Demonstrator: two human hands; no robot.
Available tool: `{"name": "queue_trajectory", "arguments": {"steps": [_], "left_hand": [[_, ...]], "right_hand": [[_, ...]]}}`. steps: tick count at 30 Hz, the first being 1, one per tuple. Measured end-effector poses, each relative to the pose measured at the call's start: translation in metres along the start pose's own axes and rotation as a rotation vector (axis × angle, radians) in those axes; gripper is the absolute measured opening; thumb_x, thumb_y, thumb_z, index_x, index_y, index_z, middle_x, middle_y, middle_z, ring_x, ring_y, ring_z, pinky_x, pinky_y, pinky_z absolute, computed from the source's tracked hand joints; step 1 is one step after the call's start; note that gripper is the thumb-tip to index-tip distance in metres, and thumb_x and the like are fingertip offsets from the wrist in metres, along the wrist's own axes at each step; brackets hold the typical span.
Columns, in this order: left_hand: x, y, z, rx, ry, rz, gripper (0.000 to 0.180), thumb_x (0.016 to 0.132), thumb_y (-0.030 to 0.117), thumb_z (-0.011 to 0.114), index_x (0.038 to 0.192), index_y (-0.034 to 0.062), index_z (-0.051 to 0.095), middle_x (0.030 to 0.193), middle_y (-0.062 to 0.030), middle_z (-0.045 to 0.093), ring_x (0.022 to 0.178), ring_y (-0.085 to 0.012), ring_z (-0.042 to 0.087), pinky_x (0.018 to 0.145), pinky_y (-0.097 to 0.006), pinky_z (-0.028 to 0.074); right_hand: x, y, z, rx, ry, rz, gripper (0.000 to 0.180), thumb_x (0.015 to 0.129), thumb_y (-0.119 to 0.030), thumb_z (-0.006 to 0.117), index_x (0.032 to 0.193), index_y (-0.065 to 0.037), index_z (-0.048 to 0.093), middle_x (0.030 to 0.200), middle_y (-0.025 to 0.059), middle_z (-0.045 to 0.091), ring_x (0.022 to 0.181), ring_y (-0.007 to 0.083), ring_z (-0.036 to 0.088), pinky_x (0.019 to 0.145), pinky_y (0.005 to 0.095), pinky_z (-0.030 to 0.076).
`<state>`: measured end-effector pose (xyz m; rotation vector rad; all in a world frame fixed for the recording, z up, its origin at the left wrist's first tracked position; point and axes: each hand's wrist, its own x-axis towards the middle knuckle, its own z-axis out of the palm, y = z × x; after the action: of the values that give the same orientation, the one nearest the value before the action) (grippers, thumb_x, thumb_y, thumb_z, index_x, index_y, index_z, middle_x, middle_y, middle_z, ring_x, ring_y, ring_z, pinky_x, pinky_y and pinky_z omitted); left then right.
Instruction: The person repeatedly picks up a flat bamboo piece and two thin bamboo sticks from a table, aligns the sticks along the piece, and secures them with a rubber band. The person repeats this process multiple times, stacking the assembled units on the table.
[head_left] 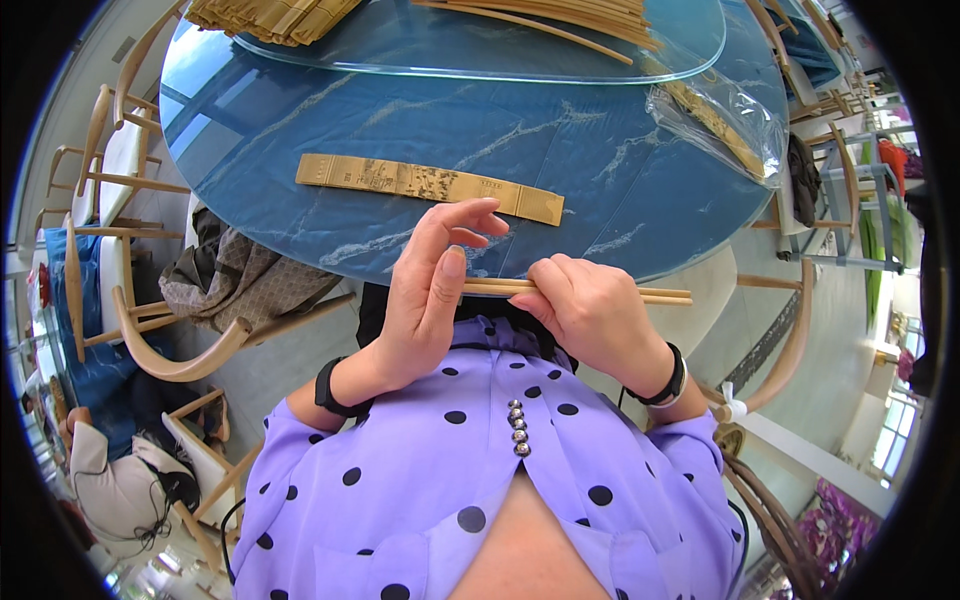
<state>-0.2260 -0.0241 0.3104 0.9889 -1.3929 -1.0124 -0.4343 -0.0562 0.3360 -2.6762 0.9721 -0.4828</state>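
Observation:
My right hand (pixel 595 300) is closed around a pair of wooden chopsticks (pixel 667 297), held level at the near edge of the table. Their right ends stick out past my fist, and their left ends reach my left hand (pixel 425 290). That hand is open, its fingers curved and apart from the thumb, with the palm by the stick ends. Whether the palm touches the sticks I cannot tell. Just beyond my hands, a flat brown paper chopstick sleeve (pixel 400 180) with dark print lies slantwise on the blue table (pixel 400 115).
On the glass turntable (pixel 400 68) are a stack of paper sleeves (pixel 265 18) and a pile of loose chopsticks (pixel 560 20). A clear plastic bag (pixel 735 120) with sleeves in it lies at the right. Wooden chairs (pixel 185 365) surround the table; a patterned bag (pixel 245 275) rests on one.

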Motion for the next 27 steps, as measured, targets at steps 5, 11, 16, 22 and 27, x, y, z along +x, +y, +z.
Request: {"name": "queue_trajectory", "arguments": {"steps": [5,11,16,22,27], "left_hand": [[0.028,0.000,-0.016,0.474,-0.029,0.079,0.038,0.102,0.016,0.059,0.137,0.0008,0.057,0.115,-0.0104,0.064,0.112,-0.0251,0.058,0.102,-0.037,0.044],[0.048,-0.013,0.010,1.182,-0.200,0.284,0.056,0.082,0.022,0.078,0.131,0.0020,0.062,0.132,-0.0102,0.053,0.125,-0.0312,0.049,0.106,-0.044,0.042],[0.056,-0.028,0.016,1.203,-0.248,0.304,0.047,0.082,0.021,0.079,0.123,0.0035,0.067,0.126,-0.0080,0.057,0.123,-0.0302,0.051,0.106,-0.045,0.042],[0.055,-0.023,0.014,1.008,-0.186,0.325,0.042,0.081,0.018,0.079,0.120,0.0070,0.068,0.122,-0.0060,0.060,0.120,-0.0296,0.053,0.102,-0.046,0.044],[0.050,-0.024,0.012,0.909,-0.228,0.365,0.045,0.085,0.021,0.076,0.126,0.0073,0.064,0.121,-0.0073,0.060,0.117,-0.0308,0.055,0.101,-0.048,0.045]], "right_hand": [[-0.013,0.019,-0.020,0.087,0.001,0.291,0.028,0.102,-0.026,0.062,0.086,-0.005,0.053,0.071,0.0134,0.058,0.062,0.0331,0.061,0.055,0.0414,0.046],[-0.023,0.033,-0.029,0.150,0.130,0.555,0.028,0.104,-0.031,0.060,0.096,-0.004,0.061,0.071,0.0134,0.062,0.059,0.0331,0.059,0.055,0.0391,0.045],[-0.019,0.031,-0.029,0.346,0.155,0.611,0.028,0.101,-0.030,0.067,0.101,-0.002,0.063,0.070,0.0080,0.060,0.055,0.0210,0.054,0.054,0.0326,0.042],[-0.011,0.053,-0.026,0.755,0.092,0.637,0.030,0.098,-0.024,0.072,0.114,0.001,0.066,0.076,0.0000,0.062,0.063,0.0062,0.051,0.057,0.0263,0.040],[0.000,0.061,-0.015,1.052,0.054,0.599,0.028,0.098,-0.020,0.072,0.114,0.004,0.070,0.082,-0.0001,0.067,0.069,0.0042,0.052,0.062,0.0231,0.042]]}}
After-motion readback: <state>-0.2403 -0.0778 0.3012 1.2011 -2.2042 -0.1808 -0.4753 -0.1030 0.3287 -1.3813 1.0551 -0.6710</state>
